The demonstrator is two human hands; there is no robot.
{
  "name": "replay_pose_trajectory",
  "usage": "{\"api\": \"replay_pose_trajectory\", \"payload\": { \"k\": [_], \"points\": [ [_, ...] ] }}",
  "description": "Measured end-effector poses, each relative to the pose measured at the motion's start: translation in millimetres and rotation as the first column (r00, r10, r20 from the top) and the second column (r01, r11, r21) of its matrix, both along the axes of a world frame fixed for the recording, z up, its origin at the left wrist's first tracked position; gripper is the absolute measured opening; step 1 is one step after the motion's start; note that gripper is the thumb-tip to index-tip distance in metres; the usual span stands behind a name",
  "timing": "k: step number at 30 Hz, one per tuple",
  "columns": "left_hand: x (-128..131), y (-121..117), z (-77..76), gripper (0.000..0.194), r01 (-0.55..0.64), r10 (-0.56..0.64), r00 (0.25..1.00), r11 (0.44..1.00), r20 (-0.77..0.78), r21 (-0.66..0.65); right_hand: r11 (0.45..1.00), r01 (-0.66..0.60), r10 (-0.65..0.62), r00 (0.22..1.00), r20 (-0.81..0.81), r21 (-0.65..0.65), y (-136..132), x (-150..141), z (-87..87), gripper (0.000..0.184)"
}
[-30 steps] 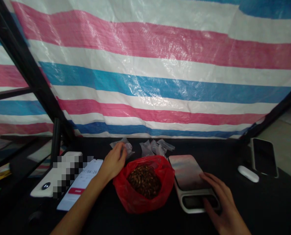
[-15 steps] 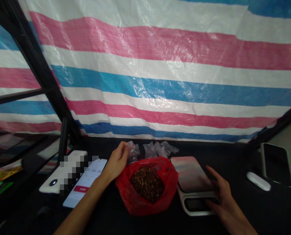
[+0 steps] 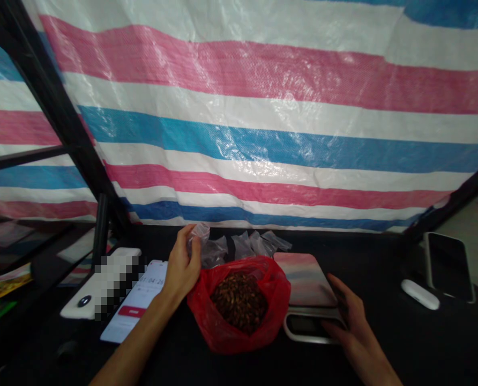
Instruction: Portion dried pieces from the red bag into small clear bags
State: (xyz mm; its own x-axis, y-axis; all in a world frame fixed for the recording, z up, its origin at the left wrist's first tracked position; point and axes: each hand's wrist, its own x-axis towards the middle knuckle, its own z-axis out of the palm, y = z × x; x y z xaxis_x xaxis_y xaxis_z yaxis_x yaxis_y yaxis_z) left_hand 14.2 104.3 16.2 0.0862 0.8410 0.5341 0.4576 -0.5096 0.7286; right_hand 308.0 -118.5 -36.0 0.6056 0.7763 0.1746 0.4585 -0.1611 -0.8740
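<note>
My left hand (image 3: 185,262) is closed on a small clear plastic bag (image 3: 200,234), lifted at the back of the table. Just in front of that hand sits an open red plastic bag (image 3: 223,340) full of brown, grain-like pieces (image 3: 241,303). To its right is a flat digital scale (image 3: 305,281) with a pinkish platform and a dark display. My right hand (image 3: 351,321) grips the scale's right edge, thumb by the display and fingers along the side. Several more clear plastic bags (image 3: 245,246) lie behind the red bag.
A phone showing a timer (image 3: 136,300) and a white device (image 3: 102,284), partly pixelated, lie at the left. On the right are a white earbud case (image 3: 419,294) and a dark-screened phone (image 3: 448,265). Striped sheeting (image 3: 263,145) hangs behind the black table, with a black frame post (image 3: 62,118) at left.
My left hand has raised a clear bag from the pile, bringing it up and slightly left. The scale has shifted a little left and away from me with my right hand on it.
</note>
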Motion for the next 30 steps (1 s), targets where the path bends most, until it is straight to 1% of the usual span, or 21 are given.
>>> {"api": "replay_pose_trajectory", "payload": {
  "k": [3,6,10,13,17,20,22,26,30],
  "points": [
    [-0.5,1.2,-1.1,0.037,0.007,-0.007,1.0,1.0,0.01,0.021,1.0,0.013,-0.013,1.0,-0.025,0.008,1.8,-1.1,3.0,0.075],
    [-0.9,3.3,-3.8,0.038,0.005,-0.006,1.0,0.999,0.022,0.036,0.999,0.002,0.0,0.999,-0.041,0.041,0.9,-1.9,4.2,0.073],
    [-1.1,4.6,-6.9,0.038,-0.018,0.015,0.999,0.997,0.037,0.07,0.998,0.029,-0.028,0.999,-0.016,0.053,-1.7,-3.1,3.7,0.07],
    [-1.2,3.3,-6.6,0.038,-0.026,0.023,0.999,0.996,0.038,0.086,0.998,0.021,-0.023,0.999,0.034,0.062,-4.3,-3.5,3.8,0.065],
    [-1.5,2.7,-7.8,0.043,0.02,-0.022,1.0,0.993,0.016,0.118,0.994,-0.013,0.002,0.995,0.1,0.109,-10.6,4.0,-0.8,0.061],
    [-2.0,4.9,-11.4,0.047,0.082,-0.077,0.996,0.987,-0.044,0.135,0.994,-0.028,0.014,0.992,0.127,0.105,-14.6,15.6,-8.0,0.061],
    [-2.2,7.0,-13.9,0.046,0.098,-0.086,0.993,0.983,-0.083,0.158,0.995,-0.024,0.011,0.991,0.131,0.097,-15.9,22.2,-11.9,0.061],
    [-2.5,9.4,-16.9,0.044,0.089,-0.066,0.992,0.972,-0.109,0.219,0.994,-0.017,0.01,0.998,0.067,0.104,-16.8,26.8,-14.4,0.057],
    [-1.9,7.1,-16.3,0.043,0.117,-0.095,0.989,0.969,-0.111,0.216,0.995,0.007,-0.006,1.0,-0.008,0.104,-17.4,25.8,-14.3,0.057]
  ]
}}
